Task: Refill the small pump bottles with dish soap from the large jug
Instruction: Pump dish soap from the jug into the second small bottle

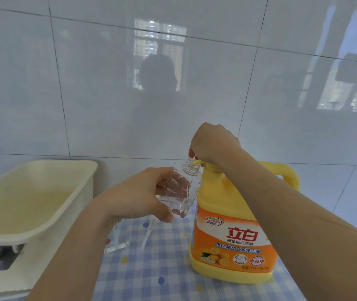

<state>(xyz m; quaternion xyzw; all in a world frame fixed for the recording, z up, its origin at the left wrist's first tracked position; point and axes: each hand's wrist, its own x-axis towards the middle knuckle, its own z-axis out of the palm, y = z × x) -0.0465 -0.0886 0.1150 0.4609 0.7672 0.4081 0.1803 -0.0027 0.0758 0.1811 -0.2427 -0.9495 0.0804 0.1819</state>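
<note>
The clear small bottle [174, 192], tilted neck-first to the pump head [210, 167], is gripped in the left hand [138, 194], at 9 o'clock of the yellow dish-soap jug [231, 235] on the checked desk [151, 268]. The right hand [214, 146] curls over that pump. The bottle looks nearly empty, so most filling remains. Right fingertips are hidden; a blurred clear pump part [119, 246] lies at 6 o'clock.

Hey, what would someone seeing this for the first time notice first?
The big yellow-and-orange jug stands right of centre on the checked cloth. The left hand tilts a clear bottle so its mouth meets the jug's pump, which the right hand covers. A cream tub sits at left.
</note>
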